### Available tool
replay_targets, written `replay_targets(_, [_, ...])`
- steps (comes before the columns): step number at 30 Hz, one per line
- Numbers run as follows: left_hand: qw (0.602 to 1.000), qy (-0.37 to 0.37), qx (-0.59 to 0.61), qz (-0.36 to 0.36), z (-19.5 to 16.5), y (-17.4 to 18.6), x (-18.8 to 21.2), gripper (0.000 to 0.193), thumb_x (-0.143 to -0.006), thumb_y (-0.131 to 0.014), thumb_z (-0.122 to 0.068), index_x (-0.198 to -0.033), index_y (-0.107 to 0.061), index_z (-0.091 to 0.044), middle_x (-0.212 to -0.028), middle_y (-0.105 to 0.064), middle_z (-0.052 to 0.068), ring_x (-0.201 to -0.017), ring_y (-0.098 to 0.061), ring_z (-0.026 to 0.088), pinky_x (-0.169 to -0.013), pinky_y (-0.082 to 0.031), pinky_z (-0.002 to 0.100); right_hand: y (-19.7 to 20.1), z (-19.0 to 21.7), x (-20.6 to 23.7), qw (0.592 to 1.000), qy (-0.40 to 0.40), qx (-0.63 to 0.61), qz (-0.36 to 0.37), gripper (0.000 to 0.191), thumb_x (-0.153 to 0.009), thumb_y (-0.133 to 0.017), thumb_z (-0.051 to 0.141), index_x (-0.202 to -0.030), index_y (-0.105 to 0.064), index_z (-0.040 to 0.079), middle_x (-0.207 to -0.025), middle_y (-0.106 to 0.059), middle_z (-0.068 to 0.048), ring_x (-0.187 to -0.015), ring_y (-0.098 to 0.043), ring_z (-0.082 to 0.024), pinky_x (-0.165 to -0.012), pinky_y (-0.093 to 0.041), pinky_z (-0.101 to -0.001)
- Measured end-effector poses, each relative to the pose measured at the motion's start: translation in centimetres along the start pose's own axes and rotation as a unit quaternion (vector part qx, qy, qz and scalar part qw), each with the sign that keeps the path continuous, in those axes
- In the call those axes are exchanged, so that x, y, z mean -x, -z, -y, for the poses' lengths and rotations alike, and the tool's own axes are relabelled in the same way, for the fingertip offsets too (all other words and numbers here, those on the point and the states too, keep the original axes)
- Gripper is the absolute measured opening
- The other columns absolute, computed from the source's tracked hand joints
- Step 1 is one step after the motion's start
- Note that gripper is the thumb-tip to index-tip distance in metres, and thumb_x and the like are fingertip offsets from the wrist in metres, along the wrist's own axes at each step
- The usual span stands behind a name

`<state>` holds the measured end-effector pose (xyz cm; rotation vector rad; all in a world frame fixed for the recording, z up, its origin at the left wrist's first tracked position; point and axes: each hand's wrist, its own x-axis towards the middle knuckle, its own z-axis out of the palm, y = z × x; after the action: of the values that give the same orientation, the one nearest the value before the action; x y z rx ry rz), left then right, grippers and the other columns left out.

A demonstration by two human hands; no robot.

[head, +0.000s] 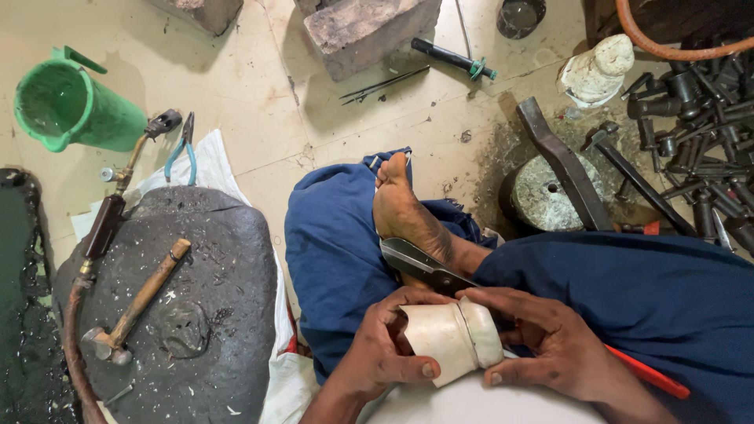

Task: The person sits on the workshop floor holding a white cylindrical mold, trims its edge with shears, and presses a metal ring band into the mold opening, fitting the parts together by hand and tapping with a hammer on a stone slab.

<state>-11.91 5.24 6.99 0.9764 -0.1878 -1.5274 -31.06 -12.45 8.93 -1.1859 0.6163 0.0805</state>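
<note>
Pale, stained floor tiles [259, 86] run under a person sitting cross-legged in blue cloth, with tools spread all round.

Low in the view, over the lap, both hands hold a cream cuff [452, 336], a short tube of pale sheet with a thicker rim at its right end. The left hand [377, 349] wraps its left side, fingers [416, 367] curled shut round it with the thumb pressed on the lower edge. The right hand [550, 345] closes on the rim end, thumb below and fingers lying over the top. Just above the cuff lie shears [416, 263], their blades resting across the bare foot [404, 212], and a red handle [648, 375] shows under the right wrist. A pale sheet [471, 404] lies just beneath the cuff at the bottom edge.

Left of the knee, past a white sack [212, 161], sits a dark round stone [196, 306] with a hammer [137, 302] lying on it; a torch [118, 196] and blue-handled pliers [182, 153] rest at its top edge, a green jug [71, 102] stands beyond. Open floor is left only ahead of the foot, up to a brick [369, 31]. To the right, a round block [550, 192] with a dark bar [561, 161] across it stands near the knee, a heap of dark punches [699, 133] crowds the right edge, and a white bottle [597, 71] lies beside an orange hose [667, 51].
</note>
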Motion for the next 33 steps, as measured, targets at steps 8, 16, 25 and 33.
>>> replay_targets(8, [1.0, -0.005, 0.001, 0.011, -0.6, -0.5, 0.0, 0.088, -0.057, -0.1, -0.027, -0.131, -0.06, 0.002, -0.128, -0.065, 0.015, -0.116, -0.068, 0.024, -0.103, -0.059, 0.04, 0.2, 0.3, 0.1, 1.0, -0.018, 0.024, -0.006, 0.097, -0.061, -0.094, 0.007, -0.149, -0.054, 0.003, -0.142, -0.055, -0.015, -0.124, -0.066, -0.025, -0.099, -0.062, -0.041])
replay_targets(16, [0.998, -0.035, 0.034, 0.051, -0.2, -0.1, 0.1, 0.086, -0.063, -0.1, -0.024, -0.134, -0.057, 0.0, -0.139, -0.062, 0.016, -0.125, -0.064, 0.025, -0.109, -0.056, 0.041, 0.6, -0.5, 0.7, 0.998, 0.028, -0.058, 0.006, 0.084, -0.069, -0.09, 0.001, -0.145, -0.052, -0.005, -0.144, -0.055, -0.02, -0.129, -0.061, -0.03, -0.105, -0.056, -0.0478])
replay_targets(25, [0.995, -0.081, 0.003, 0.062, 0.5, 0.5, 0.3, 0.084, -0.064, -0.099, -0.02, -0.135, -0.057, -0.001, -0.148, -0.056, 0.019, -0.138, -0.057, 0.028, -0.118, -0.05, 0.043, 0.9, -1.0, 1.0, 0.996, -0.038, -0.076, -0.008, 0.084, -0.077, -0.082, 0.013, -0.152, -0.047, 0.0, -0.121, -0.074, -0.024, -0.108, -0.072, -0.031, -0.092, -0.06, -0.0454])
replay_targets(33, [0.98, -0.147, -0.124, 0.061, 0.4, -0.1, 0.8, 0.086, -0.065, -0.101, -0.019, -0.139, -0.058, -0.007, -0.153, -0.054, 0.017, -0.145, -0.055, 0.029, -0.118, -0.052, 0.043, 0.6, -0.6, 0.7, 0.996, 0.001, -0.089, 0.017, 0.092, -0.073, -0.087, 0.011, -0.152, -0.042, -0.001, -0.126, -0.07, -0.021, -0.115, -0.07, -0.028, -0.1, -0.056, -0.0423])
